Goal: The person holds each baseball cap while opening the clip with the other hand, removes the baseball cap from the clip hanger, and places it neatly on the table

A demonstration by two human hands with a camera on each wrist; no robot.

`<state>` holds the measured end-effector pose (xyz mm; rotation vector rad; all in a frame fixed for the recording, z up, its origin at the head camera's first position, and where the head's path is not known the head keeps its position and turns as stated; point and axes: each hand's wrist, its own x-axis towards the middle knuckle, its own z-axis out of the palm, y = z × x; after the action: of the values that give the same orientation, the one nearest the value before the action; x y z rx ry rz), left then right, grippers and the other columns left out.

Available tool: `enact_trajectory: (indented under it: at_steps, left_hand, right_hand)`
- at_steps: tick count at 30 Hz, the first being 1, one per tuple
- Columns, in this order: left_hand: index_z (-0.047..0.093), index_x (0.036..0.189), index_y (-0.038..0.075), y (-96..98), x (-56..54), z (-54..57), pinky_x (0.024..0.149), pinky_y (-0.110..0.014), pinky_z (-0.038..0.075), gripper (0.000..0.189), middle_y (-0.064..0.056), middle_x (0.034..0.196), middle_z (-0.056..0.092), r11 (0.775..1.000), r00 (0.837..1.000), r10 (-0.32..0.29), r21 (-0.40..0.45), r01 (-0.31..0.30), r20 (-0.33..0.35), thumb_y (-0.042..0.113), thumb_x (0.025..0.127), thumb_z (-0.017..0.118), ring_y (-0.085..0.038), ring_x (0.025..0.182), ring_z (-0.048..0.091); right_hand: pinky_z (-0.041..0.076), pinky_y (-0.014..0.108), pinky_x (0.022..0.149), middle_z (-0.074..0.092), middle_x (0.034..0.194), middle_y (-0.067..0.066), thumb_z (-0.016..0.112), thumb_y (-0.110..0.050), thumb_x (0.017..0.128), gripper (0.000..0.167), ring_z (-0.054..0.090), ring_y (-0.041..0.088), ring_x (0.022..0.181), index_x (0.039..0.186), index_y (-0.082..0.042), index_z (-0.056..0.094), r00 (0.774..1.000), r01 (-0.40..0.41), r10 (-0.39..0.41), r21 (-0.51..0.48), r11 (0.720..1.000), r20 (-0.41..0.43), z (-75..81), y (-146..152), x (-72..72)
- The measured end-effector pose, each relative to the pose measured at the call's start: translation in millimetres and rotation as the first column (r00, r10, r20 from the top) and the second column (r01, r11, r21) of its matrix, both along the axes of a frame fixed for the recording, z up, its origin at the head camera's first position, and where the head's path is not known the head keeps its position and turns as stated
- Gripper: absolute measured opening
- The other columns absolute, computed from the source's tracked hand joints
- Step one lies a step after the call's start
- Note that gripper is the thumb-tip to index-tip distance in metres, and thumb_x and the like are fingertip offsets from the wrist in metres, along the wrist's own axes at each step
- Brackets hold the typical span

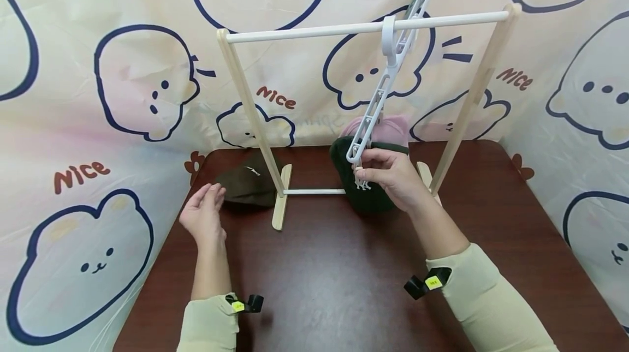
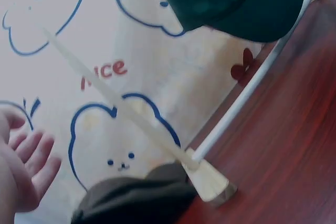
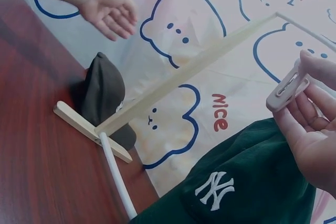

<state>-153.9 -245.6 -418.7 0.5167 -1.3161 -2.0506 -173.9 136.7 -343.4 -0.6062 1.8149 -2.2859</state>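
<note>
My right hand [image 1: 395,177] pinches the near end of a white hanger [image 1: 375,103], thumb and fingers at its tip. The hanger hooks over the top bar of a rack [image 1: 309,33]. A dark green cap [image 1: 363,194] with a white NY emblem hangs below that end, just beside the fingers. Behind it a pink cap [image 1: 393,128] hangs from the hanger, partly hidden by the green one. My left hand [image 1: 203,213] is raised at the left with loosely bent fingers and nothing in it, near a dark brown cap [image 1: 250,183] lying on the table.
The rack has wooden side posts [image 1: 253,114], a flat wooden foot [image 1: 282,199] and a white lower bar [image 1: 314,192]. It stands on a dark red-brown table [image 1: 319,275]. A cartoon-printed cloth [image 1: 147,90] encloses the back and sides.
</note>
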Motion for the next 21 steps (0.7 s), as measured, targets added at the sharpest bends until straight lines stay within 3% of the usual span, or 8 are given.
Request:
enact_trajectory:
  at_steps: [2, 5, 8, 11, 13, 15, 21]
  left_hand:
    - [0.07, 0.098, -0.008, 12.2, 2.7, 4.7, 0.072, -0.034, 0.06, 0.019, -0.009, 0.08, 0.075, 0.99, 0.993, -0.115, -0.088, 0.111, -0.04, 0.004, 0.084, 0.076, -0.018, 0.068, 0.073]
    - [0.069, 0.098, -0.01, 30.8, 6.5, 12.0, 0.068, -0.034, 0.06, 0.018, -0.007, 0.077, 0.075, 0.935, 0.953, -0.299, -0.213, 0.283, -0.048, 0.002, 0.086, 0.074, -0.018, 0.066, 0.072]
    - [0.066, 0.102, -0.015, 50.0, 8.0, 20.0, 0.066, -0.032, 0.06, 0.021, -0.004, 0.078, 0.075, 0.846, 0.886, -0.464, -0.305, 0.437, -0.019, -0.001, 0.087, 0.072, -0.016, 0.067, 0.072]
    - [0.065, 0.105, -0.016, 69.8, 7.8, 27.7, 0.068, -0.032, 0.06, 0.025, -0.001, 0.08, 0.075, 0.738, 0.813, -0.581, -0.4, 0.543, 0.03, 0.0, 0.087, 0.072, -0.014, 0.068, 0.072]
    - [0.066, 0.104, -0.014, 82.4, 6.8, 31.7, 0.069, -0.032, 0.06, 0.023, 0.0, 0.082, 0.075, 0.681, 0.776, -0.628, -0.448, 0.579, 0.049, 0.001, 0.087, 0.072, -0.013, 0.07, 0.071]
    - [0.068, 0.104, -0.011, 93.5, 6.2, 35.5, 0.071, -0.032, 0.06, 0.023, -0.001, 0.084, 0.076, 0.641, 0.75, -0.659, -0.478, 0.601, 0.06, 0.003, 0.087, 0.073, -0.013, 0.072, 0.072]
    - [0.071, 0.11, 0.0, 122.2, 2.9, 47.1, 0.078, -0.028, 0.059, 0.027, -0.01, 0.098, 0.075, 0.573, 0.709, -0.696, -0.505, 0.645, 0.115, 0.013, 0.087, 0.075, -0.016, 0.087, 0.072]
  right_hand:
    - [0.057, 0.03, 0.081, 0.071, 0.093, 0.002, 0.068, 0.001, 0.089, 0.022, 0.063, 0.019, 0.083, 0.108, -0.007, 0.072, 1.0, 0.02, -0.019, 0.04, 0.999, -0.022, 1.2, 0, 2.0]
    - [0.057, 0.03, 0.08, 0.07, 0.092, 0.002, 0.07, -0.001, 0.088, 0.023, 0.064, 0.019, 0.081, 0.111, -0.005, 0.071, 0.998, 0.044, -0.039, 0.084, 0.996, -0.056, 3.0, 1, 4.7]
    - [0.058, 0.029, 0.079, 0.07, 0.092, 0.002, 0.071, -0.001, 0.088, 0.024, 0.064, 0.02, 0.081, 0.112, -0.003, 0.07, 0.996, 0.058, -0.052, 0.09, 0.994, -0.072, 4.6, 2, 6.6]
    - [0.057, 0.029, 0.078, 0.07, 0.093, 0.002, 0.071, -0.001, 0.087, 0.025, 0.063, 0.02, 0.082, 0.112, -0.003, 0.07, 0.995, 0.069, -0.062, 0.09, 0.994, -0.077, 5.7, 2, 8.0]
    - [0.057, 0.028, 0.077, 0.07, 0.094, 0.002, 0.072, -0.001, 0.087, 0.026, 0.063, 0.019, 0.083, 0.112, -0.003, 0.07, 0.995, 0.074, -0.067, 0.095, 0.993, -0.078, 6.2, 1, 9.0]
    - [0.056, 0.028, 0.077, 0.07, 0.095, 0.003, 0.072, -0.001, 0.086, 0.027, 0.062, 0.019, 0.084, 0.112, -0.002, 0.07, 0.994, 0.079, -0.072, 0.1, 0.992, -0.08, 6.8, 0, 10.0]
    - [0.056, 0.028, 0.078, 0.071, 0.097, 0.002, 0.073, -0.003, 0.086, 0.029, 0.063, 0.019, 0.088, 0.114, 0.0, 0.069, 0.991, 0.097, -0.084, 0.131, 0.987, -0.101, 5.3, -1, 10.8]
